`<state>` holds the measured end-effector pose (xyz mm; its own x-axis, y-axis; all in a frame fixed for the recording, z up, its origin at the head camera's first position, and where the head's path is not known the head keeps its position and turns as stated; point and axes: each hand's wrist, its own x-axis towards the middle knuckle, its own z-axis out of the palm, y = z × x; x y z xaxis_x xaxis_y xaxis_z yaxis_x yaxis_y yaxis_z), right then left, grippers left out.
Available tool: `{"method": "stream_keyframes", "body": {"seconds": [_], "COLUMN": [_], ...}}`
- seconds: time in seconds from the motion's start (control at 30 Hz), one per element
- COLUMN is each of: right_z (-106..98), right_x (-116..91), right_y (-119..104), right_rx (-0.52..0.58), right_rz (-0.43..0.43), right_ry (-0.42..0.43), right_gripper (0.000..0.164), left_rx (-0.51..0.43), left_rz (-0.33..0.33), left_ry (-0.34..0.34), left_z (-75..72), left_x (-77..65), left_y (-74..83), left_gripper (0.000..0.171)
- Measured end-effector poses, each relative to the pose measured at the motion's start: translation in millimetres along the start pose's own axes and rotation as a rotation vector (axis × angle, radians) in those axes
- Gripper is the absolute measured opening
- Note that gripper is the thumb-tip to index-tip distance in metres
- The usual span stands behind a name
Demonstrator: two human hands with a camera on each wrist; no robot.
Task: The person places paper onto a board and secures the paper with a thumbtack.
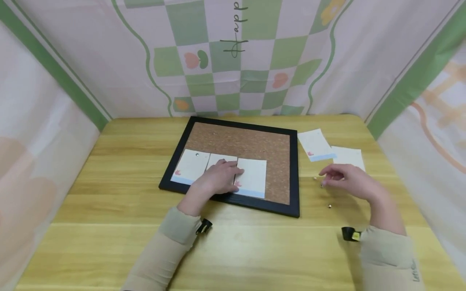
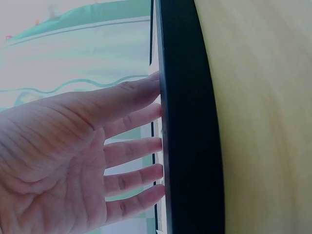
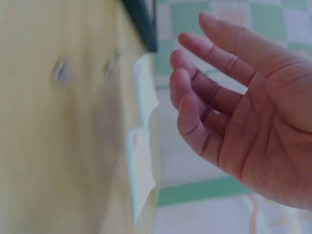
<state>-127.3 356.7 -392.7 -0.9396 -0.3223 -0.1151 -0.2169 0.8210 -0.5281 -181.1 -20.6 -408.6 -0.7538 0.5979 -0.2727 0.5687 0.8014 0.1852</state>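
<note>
A black-framed cork board [image 1: 278, 169] lies on the table with three white cards side by side along its near edge. A small silvery pin [image 1: 197, 154] sits near the top of the left card [image 1: 189, 165]. My left hand [image 1: 218, 178] rests over the middle card [image 1: 226, 157], partly hiding it; its thumb and a finger reach onto the right card [image 1: 255, 173]. In the left wrist view those fingers are nearly straight. My right hand [image 1: 346, 180] hovers with loosely bent fingers, nothing visible between them, near small shiny pins [image 1: 329, 206] on the wood.
To the right of the board lie two more cards: one tilted card [image 1: 314, 142] near the frame's corner and another card [image 1: 349, 155] partly behind my right hand. Patterned cloth [image 1: 225, 81] hangs behind the wooden table [image 1: 255, 250] and along both sides.
</note>
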Motion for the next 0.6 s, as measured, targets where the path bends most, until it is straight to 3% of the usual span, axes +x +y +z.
{"method": "stream_keyframes", "body": {"seconds": [0.23, 0.43, 0.6], "right_z": [7, 17, 21], "right_x": [-18, -28, -32], "right_y": [26, 32, 34], "right_rx": [0.133, 0.198, 0.198], "right_rz": [0.02, -0.023, -0.097], "right_ry": [-0.159, -0.202, -0.19], "right_gripper": [0.018, 0.014, 0.01], "left_rx": [-0.021, -0.028, -0.023], "left_rz": [-0.009, -0.006, -0.009], "left_ry": [-0.002, -0.002, -0.011], "left_z": [0.5, 1.6, 1.0], "left_x": [-0.9, -0.6, -0.1], "left_y": [-0.6, -0.5, -0.5], "left_gripper": [0.056, 0.056, 0.057]}}
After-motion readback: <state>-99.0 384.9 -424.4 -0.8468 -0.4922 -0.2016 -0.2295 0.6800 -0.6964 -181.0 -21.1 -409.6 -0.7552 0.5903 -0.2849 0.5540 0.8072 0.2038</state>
